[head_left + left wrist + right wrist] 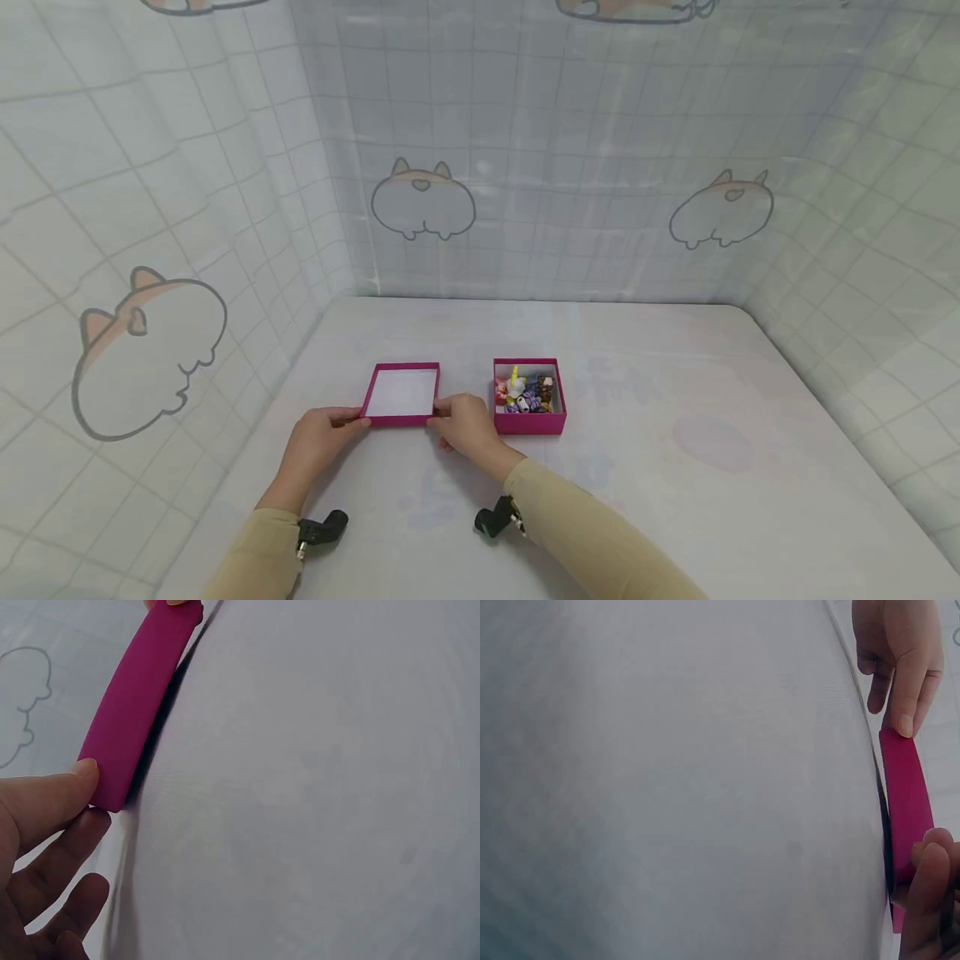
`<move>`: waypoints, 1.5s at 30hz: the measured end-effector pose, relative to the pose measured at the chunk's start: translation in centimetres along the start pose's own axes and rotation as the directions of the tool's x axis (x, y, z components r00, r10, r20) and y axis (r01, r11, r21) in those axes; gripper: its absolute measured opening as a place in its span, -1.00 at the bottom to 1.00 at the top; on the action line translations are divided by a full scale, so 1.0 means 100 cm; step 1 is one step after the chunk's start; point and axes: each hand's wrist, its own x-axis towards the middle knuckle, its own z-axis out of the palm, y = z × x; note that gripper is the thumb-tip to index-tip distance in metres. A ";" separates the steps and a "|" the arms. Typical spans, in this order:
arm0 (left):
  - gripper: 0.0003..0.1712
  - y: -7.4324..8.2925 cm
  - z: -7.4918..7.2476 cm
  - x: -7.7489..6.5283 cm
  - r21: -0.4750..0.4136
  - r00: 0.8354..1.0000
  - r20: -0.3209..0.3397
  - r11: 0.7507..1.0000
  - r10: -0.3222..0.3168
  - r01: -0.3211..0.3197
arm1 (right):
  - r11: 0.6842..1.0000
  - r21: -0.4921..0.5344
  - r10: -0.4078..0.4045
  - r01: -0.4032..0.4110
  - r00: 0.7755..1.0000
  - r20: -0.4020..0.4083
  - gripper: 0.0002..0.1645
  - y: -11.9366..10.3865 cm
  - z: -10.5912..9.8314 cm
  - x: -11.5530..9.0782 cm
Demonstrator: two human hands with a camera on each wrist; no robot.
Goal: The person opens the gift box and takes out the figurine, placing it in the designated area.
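A shallow magenta box lid [397,421], white inside, lies hollow side up left of the middle of the table. My left hand [322,437] pinches its near left corner, thumb on the front wall, as the left wrist view shows up close on the lid [131,712]. At the near right corner my right hand [467,427] grips the lid with thumb and fingers. Just right of that hand stands an open magenta box [529,424] holding several small colourful figurines [527,394]. In the right wrist view both hands hold opposite ends of the lid [905,784].
A white table [660,508] with faint pastel prints extends around the lid and box. Light grid-patterned curtains [525,125] with cartoon animal drawings enclose its back and sides. Dark devices [324,527] are strapped at both wrists.
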 end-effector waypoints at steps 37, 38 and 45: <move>-0.08 0.050 -0.008 0.015 -0.087 0.972 0.131 0.979 0.195 -0.185 | 0.990 0.008 -0.141 0.142 0.988 -0.057 -0.51 -0.002 -0.120 -0.055; -0.10 0.053 -0.005 0.016 -0.096 0.969 0.139 0.977 0.202 -0.190 | 0.992 0.012 -0.127 0.128 0.989 -0.070 -0.53 0.001 -0.124 -0.056; -0.15 0.078 0.017 0.024 -0.129 0.949 0.195 0.965 0.249 -0.227 | 0.996 0.014 -0.080 0.083 0.984 -0.160 -0.61 0.020 -0.138 -0.062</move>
